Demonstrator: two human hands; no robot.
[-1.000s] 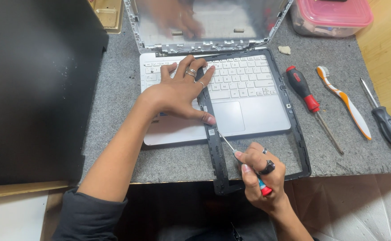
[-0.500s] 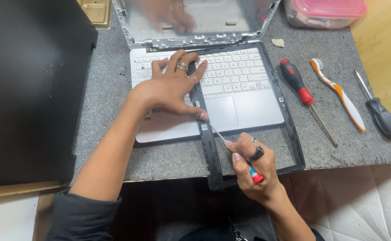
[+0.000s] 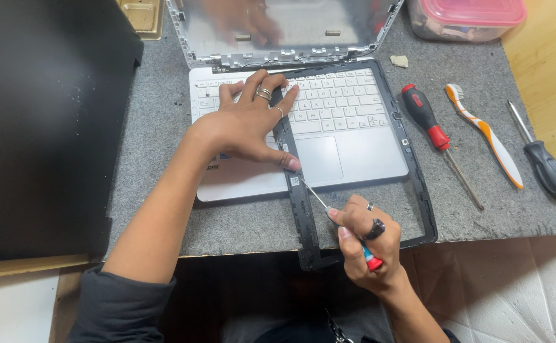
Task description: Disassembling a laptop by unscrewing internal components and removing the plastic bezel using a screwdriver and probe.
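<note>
Pinching a thin screwdriver [image 3: 328, 213], right hand [image 3: 367, 244]; left hand [image 3: 249, 124] spread flat, pressing black bezel frame [image 3: 417, 184] onto laptop [image 3: 348, 136].

1. A grey felt mat [image 3: 157, 121] covers the middle of the frame.
2. A large black panel [image 3: 43, 121] fills the left side, overlapping the mat's left edge.
3. A red-and-black screwdriver [image 3: 425, 117] lies on the mat at right of centre.
4. An orange-and-white toothbrush [image 3: 486, 135] lies just beside it, further right.
5. A black-handled screwdriver [image 3: 546, 166] rests near the right edge.
6. A clear container with a pink lid [image 3: 465, 18] sits at upper right.
7. A small pale scrap [image 3: 399, 61] lies on the mat below the container.
</note>
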